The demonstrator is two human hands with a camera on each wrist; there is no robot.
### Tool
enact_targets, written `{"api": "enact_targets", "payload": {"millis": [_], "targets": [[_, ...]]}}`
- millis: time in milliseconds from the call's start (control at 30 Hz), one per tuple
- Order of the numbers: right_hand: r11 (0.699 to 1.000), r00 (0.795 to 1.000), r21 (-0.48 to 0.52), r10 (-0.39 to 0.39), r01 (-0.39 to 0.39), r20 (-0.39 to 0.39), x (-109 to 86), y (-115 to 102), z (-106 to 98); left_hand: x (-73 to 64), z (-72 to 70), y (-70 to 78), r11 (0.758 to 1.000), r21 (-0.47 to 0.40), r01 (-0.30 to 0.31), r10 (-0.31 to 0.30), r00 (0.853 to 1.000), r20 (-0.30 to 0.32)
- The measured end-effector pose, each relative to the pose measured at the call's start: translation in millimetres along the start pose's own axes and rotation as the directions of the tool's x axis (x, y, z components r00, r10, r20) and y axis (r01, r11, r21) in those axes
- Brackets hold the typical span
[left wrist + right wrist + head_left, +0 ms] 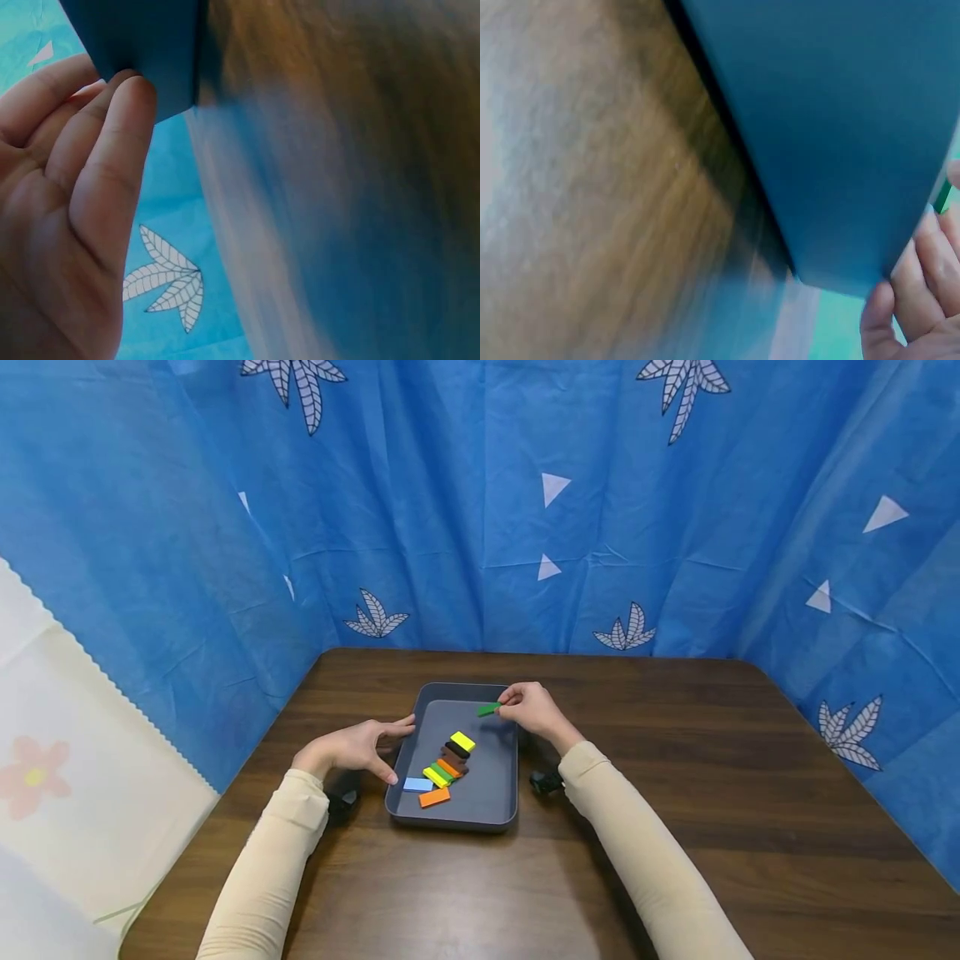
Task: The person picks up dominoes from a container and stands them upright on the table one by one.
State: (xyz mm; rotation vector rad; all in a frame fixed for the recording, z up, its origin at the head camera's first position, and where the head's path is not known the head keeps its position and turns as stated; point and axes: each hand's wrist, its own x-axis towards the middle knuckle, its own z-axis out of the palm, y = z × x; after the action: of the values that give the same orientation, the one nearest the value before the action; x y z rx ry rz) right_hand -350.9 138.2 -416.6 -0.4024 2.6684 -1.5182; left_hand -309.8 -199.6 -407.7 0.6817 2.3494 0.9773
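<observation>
A grey rectangular tray (480,806) stands on the table in the head view. My right hand (531,708) is over its far right corner, pinching a small flat green block (488,709) between thumb and fingers. In the right wrist view the tray's side wall (832,142) covers most of that block. Along the tray's left rim my left hand (352,747) is spread, fingertips and thumb at the edge; its fingertips (135,94) meet the outer wall in the left wrist view. Inside lie a slanting row of coloured blocks (451,764), a light blue block (417,785) and an orange block (435,797).
The dark brown wooden table (675,777) extends well to the right of the tray. A blue curtain (480,527) with leaf prints hangs behind it, and a white cloth (82,760) with a flower hangs at the left. Each wrist carries a small black camera (546,781).
</observation>
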Motion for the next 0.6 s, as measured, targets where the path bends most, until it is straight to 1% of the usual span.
{"api": "enact_targets", "payload": {"millis": [300, 433, 533, 600], "targets": [[0.995, 0.998, 0.084, -0.061, 0.063, -0.022, -8.3, 5.5, -14.3, 0.1, 0.4, -0.8, 1.000, 0.000, 0.017, -0.017, 1.000, -0.006], [0.988, 0.997, 0.130, -0.076, 0.078, -0.019, -11.5, 5.1, -18.2, 0.7, 1.0, -1.9, 1.000, -0.011, 0.011, -0.011, 1.000, -0.003], [0.985, 0.996, 0.145, -0.088, 0.091, -0.022, -14.3, 5.2, -21.7, 1.0, 0.9, -2.6, 1.000, -0.013, 0.000, 0.000, 1.000, -0.001], [0.986, 0.995, 0.138, -0.095, 0.098, -0.030, -16.3, 5.8, -24.4, 1.3, 0.5, -2.5, 1.000, -0.013, -0.005, 0.005, 1.000, -0.002]]}}
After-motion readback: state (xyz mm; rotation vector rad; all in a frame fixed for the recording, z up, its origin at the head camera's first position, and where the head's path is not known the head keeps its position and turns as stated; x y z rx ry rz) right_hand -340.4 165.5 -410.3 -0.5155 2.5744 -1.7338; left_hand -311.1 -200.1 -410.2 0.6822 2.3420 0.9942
